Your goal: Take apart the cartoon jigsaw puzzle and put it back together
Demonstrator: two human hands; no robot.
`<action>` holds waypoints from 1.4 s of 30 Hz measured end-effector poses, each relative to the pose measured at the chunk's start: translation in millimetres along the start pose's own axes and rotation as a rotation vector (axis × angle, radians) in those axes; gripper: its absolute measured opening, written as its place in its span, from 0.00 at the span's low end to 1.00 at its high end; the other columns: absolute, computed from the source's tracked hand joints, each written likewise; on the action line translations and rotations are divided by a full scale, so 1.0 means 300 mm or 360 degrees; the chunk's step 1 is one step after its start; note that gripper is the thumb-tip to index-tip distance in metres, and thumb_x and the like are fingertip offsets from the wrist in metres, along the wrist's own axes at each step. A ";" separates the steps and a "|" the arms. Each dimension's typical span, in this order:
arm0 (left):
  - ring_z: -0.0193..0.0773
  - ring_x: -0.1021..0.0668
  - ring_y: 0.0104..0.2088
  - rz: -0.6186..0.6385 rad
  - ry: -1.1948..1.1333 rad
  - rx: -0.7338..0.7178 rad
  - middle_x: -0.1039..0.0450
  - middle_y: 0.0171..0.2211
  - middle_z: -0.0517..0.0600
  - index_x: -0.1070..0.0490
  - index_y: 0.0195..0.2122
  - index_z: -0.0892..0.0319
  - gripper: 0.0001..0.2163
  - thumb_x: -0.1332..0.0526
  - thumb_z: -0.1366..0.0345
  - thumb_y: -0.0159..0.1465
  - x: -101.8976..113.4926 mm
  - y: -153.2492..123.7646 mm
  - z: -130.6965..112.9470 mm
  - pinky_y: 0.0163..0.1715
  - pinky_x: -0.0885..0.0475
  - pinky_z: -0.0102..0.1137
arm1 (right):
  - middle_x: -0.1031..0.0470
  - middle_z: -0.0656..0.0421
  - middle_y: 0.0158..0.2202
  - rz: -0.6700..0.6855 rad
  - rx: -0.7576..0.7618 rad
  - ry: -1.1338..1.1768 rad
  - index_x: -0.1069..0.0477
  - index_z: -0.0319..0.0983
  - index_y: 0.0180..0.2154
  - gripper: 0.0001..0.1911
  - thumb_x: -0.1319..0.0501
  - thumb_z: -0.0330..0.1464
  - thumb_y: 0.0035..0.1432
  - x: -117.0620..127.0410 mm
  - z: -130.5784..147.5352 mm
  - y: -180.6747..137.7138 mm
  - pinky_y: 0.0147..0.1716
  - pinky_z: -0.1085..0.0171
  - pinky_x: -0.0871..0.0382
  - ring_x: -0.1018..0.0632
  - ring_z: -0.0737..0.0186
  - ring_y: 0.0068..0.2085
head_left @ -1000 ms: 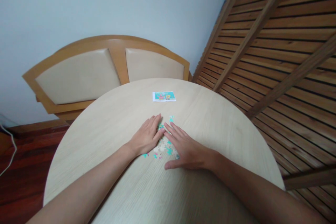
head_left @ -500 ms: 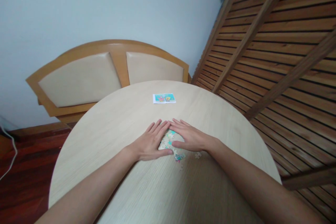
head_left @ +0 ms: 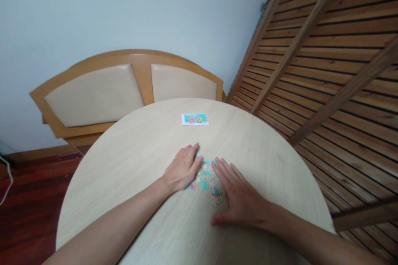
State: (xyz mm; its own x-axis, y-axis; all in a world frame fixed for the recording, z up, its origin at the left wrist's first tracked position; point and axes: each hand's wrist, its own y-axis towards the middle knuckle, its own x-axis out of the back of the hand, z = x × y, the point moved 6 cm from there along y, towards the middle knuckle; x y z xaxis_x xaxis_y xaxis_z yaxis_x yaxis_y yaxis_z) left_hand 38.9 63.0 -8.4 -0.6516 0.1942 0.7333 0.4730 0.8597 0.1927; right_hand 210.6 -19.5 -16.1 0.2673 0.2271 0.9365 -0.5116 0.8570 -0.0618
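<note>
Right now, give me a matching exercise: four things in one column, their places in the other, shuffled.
Things:
1. left hand
2. right hand
3. picture card
4. slatted wooden frame

Places:
A. flat on the table, right of the puzzle pieces
B. leaning up past the table's right edge
C. alone near the table's far edge
D. flat on the table, left of the puzzle pieces

Pairs: 1-D, 2-A, 3-C, 4-B.
</note>
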 end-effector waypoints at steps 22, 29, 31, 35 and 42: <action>0.57 0.24 0.54 -0.0906 -0.0442 0.0787 0.23 0.51 0.65 0.27 0.54 0.64 0.40 0.63 0.35 0.69 0.448 0.015 0.506 0.56 0.34 0.48 | 0.44 0.46 0.71 -0.0392 0.0217 0.0036 0.40 0.41 0.67 0.52 0.38 0.64 0.49 -0.047 0.430 0.734 0.68 0.40 0.55 0.47 0.30 0.71; 0.58 0.21 0.49 -0.0964 -0.0255 0.0828 0.21 0.48 0.65 0.24 0.50 0.65 0.43 0.64 0.32 0.66 0.541 -0.029 0.595 0.53 0.31 0.49 | 0.40 0.46 0.69 -0.0416 0.0448 0.0250 0.33 0.38 0.62 0.39 0.38 0.55 0.57 -0.032 0.480 0.856 0.69 0.42 0.52 0.44 0.39 0.71; 0.58 0.21 0.47 -0.0928 -0.0250 0.0779 0.20 0.46 0.63 0.22 0.47 0.64 0.42 0.62 0.32 0.65 0.542 -0.025 0.597 0.53 0.31 0.48 | 0.42 0.47 0.70 -0.0471 0.0485 0.0351 0.36 0.38 0.64 0.36 0.40 0.51 0.62 -0.014 0.453 0.809 0.71 0.47 0.54 0.44 0.48 0.72; 0.58 0.22 0.51 -0.0921 -0.0272 0.0684 0.19 0.47 0.61 0.21 0.45 0.62 0.40 0.58 0.32 0.64 0.543 -0.017 0.586 0.57 0.33 0.47 | 0.56 0.47 0.75 -0.0330 0.0404 0.0386 0.50 0.42 0.72 0.54 0.37 0.60 0.54 -0.012 0.388 0.639 0.70 0.39 0.57 0.57 0.37 0.74; 0.58 0.23 0.54 -0.0968 -0.0413 0.0645 0.20 0.49 0.62 0.21 0.41 0.61 0.39 0.59 0.32 0.65 0.517 0.008 0.593 0.60 0.36 0.49 | 0.67 0.48 0.76 -0.0103 0.0454 0.0172 0.58 0.45 0.74 0.64 0.39 0.68 0.47 -0.056 0.396 0.532 0.70 0.36 0.63 0.66 0.31 0.73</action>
State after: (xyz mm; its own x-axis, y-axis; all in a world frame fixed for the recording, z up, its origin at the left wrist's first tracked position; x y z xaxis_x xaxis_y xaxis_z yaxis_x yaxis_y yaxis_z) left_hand -166.6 179.2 -10.1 -0.8689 -0.3060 0.3891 -0.2339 0.9466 0.2221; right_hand 27.5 58.6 -0.7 0.3841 0.2376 0.8922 -0.6953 0.7102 0.1102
